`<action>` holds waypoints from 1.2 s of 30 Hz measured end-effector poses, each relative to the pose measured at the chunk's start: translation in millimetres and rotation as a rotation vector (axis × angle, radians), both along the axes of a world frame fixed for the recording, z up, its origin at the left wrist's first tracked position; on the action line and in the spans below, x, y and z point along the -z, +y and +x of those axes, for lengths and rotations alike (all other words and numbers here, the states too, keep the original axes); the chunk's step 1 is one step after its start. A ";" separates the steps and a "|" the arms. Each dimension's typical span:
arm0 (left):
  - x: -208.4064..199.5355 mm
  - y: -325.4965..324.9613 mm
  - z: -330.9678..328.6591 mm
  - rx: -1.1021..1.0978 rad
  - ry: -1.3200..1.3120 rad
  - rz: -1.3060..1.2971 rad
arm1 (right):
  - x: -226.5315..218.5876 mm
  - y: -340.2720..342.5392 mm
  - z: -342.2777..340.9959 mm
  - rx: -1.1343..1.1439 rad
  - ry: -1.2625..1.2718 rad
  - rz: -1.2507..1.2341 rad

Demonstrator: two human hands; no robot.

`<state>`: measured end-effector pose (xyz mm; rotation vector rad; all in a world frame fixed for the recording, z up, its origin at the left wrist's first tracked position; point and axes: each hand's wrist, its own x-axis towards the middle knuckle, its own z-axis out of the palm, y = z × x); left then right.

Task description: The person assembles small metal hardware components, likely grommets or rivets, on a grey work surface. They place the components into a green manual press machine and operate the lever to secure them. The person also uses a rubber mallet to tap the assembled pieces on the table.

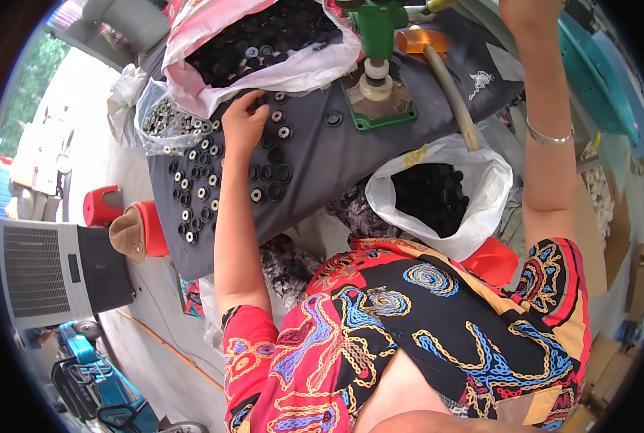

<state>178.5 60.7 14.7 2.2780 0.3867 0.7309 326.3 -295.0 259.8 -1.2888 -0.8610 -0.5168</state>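
My left hand [244, 124] is over the dark cloth-covered table [307, 155], at the front edge of a white-and-pink sack [192, 97] full of black round parts. Its thumb and forefinger are apart, and I see nothing held between them. Around that hand lie several black rings [284, 173], some with pale metal centres [285, 133]. A single black ring [333, 117] sits apart, left of a green hand press [380, 43]. The press's pale ram is down at its base plate. My right hand [530, 13] is raised at the top edge, its fingers cut off from view.
A clear bag of small metal parts [164, 123] stands at the table's left. A mallet [448, 86] lies right of the press. Before me is a white bag of black parts [492, 180]. Red stools [102, 207] and a grey air cooler [40, 270] stand left; cartons [593, 249] right.
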 end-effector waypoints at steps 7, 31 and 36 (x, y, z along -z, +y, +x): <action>15.5 -16.6 -2.8 0.000 0.001 -0.034 | 0.4 -0.3 -3.6 0.025 -0.041 0.002; 17.4 -28.5 -6.3 -0.025 0.162 0.497 | 9.2 5.9 -11.8 -0.068 -0.111 0.124; 17.8 -19.3 -6.4 0.008 0.165 0.468 | 6.9 7.4 -3.1 -0.014 -0.011 0.069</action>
